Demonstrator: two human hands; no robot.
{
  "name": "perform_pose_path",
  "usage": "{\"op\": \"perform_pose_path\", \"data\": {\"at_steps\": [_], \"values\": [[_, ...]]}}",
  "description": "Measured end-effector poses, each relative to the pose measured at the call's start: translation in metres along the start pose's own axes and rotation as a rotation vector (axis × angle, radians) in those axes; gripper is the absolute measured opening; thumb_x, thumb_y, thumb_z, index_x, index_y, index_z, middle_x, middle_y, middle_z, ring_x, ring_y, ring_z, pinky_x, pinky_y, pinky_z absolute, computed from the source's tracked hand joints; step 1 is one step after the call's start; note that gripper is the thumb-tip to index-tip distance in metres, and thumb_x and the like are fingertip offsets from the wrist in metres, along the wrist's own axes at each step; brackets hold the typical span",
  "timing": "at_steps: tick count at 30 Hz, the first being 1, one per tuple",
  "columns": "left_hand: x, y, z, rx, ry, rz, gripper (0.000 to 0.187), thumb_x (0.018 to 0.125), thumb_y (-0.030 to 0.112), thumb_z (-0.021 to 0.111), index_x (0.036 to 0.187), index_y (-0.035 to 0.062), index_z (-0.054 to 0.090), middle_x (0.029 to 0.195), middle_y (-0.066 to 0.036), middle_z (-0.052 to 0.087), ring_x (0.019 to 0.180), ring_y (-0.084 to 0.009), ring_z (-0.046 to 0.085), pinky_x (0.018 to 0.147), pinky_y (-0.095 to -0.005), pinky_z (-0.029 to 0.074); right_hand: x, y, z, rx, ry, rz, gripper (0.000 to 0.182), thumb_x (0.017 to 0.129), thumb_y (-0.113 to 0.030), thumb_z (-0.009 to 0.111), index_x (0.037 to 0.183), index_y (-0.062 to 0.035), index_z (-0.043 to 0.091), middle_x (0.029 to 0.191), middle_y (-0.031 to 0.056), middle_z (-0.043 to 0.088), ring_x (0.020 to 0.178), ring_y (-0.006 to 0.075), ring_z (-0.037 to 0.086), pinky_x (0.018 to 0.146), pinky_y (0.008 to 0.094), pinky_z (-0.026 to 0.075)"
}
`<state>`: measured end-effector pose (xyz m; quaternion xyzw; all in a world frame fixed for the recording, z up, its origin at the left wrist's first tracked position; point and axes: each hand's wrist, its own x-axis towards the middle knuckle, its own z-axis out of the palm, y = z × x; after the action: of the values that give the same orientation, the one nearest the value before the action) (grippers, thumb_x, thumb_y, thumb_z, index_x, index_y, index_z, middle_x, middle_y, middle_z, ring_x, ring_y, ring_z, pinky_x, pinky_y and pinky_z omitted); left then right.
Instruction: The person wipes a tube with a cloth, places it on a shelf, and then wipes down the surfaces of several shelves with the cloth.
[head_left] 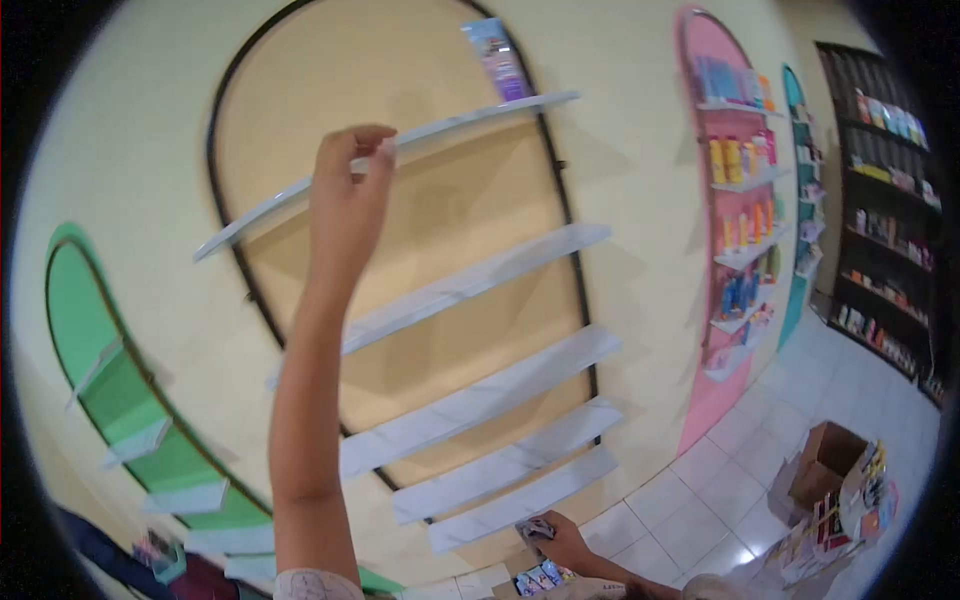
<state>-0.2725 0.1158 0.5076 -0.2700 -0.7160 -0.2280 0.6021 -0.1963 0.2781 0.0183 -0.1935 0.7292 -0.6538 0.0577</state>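
Observation:
My left hand (355,165) is raised in front of the top marble-look shelf (455,122). Its fingers and thumb curve toward each other with a gap between them, and I see nothing held. At that shelf's right end stands a blue and purple tube-like pack (497,62), leaning slightly. Low down, my right hand (565,543) is closed around a small greyish pack (537,528), whose print is too blurred to read. Just beneath it are several blue and white packs (543,578), partly cut off by the frame's lower edge.
More white shelves (480,400) run below on the arched beige panel. A green arch (85,300) with small shelves is at left. Stocked shelves on a pink arch (740,180) and a dark rack (885,220) stand right. A cardboard box (825,460) sits on the tiled floor.

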Motion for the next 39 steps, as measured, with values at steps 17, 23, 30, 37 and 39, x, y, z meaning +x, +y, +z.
{"op": "perform_pose_path", "data": {"at_steps": [17, 23, 30, 37, 39], "values": [[0.167, -0.031, 0.227, 0.608, -0.104, -0.391, 0.116, 0.072, 0.056, 0.069, 0.149, 0.0034, 0.0, 0.131, -0.036, 0.044, 0.119, -0.0452, 0.051, 0.099, -0.05, 0.043, -0.006, 0.066, -0.207, 0.172, 0.309, 0.335, 0.032, 0.08, -0.019, 0.075, 0.106, -0.0022, 0.065, 0.092, 0.0077, 0.069, 0.082, 0.0149, 0.064, 0.071, 0.031, 0.051], [0.18, -0.071, 0.251, 0.547, -0.111, -0.409, 0.114, 0.072, 0.041, 0.071, 0.149, 0.0037, -0.004, 0.131, -0.034, 0.046, 0.114, -0.0435, 0.056, 0.097, -0.0475, 0.045, 0.01, 0.102, -0.233, 0.282, 0.183, 0.34, 0.037, 0.079, -0.022, 0.078, 0.107, -0.0012, 0.066, 0.095, 0.0069, 0.07, 0.085, 0.0134, 0.063, 0.077, 0.0299, 0.051], [0.155, -0.043, 0.235, 0.45, 0.139, -0.134, 0.09, 0.076, 0.02, 0.062, 0.148, 0.0014, 0.013, 0.118, -0.031, 0.055, 0.094, -0.0358, 0.064, 0.077, -0.041, 0.053, 0.047, 0.098, -0.248, 0.045, 0.111, 0.176, 0.033, 0.079, -0.016, 0.073, 0.108, -0.002, 0.064, 0.094, 0.0102, 0.068, 0.087, 0.0177, 0.063, 0.078, 0.0316, 0.051], [-0.038, 0.08, 0.168, -0.242, -0.248, -0.344, 0.079, 0.076, 0.012, 0.061, 0.147, 0.0108, 0.028, 0.105, -0.014, 0.058, 0.076, -0.0193, 0.063, 0.059, -0.028, 0.054, 0.107, 0.006, -0.235, 0.253, 0.086, -0.265, 0.028, 0.079, -0.004, 0.072, 0.103, -0.0019, 0.058, 0.094, 0.0086, 0.061, 0.087, 0.0144, 0.057, 0.078, 0.028, 0.047], [-0.148, 0.09, 0.166, -0.49, -0.377, -0.629, 0.089, 0.077, 0.008, 0.062, 0.152, 0.0122, 0.015, 0.117, -0.012, 0.054, 0.077, -0.0191, 0.063, 0.056, -0.0296, 0.055, 0.115, -0.03, -0.231, 0.219, 0.179, -0.656, 0.032, 0.072, 0.003, 0.07, 0.101, -0.0011, 0.059, 0.102, 0.0119, 0.058, 0.091, 0.0219, 0.059, 0.081, 0.0312, 0.048]]}}
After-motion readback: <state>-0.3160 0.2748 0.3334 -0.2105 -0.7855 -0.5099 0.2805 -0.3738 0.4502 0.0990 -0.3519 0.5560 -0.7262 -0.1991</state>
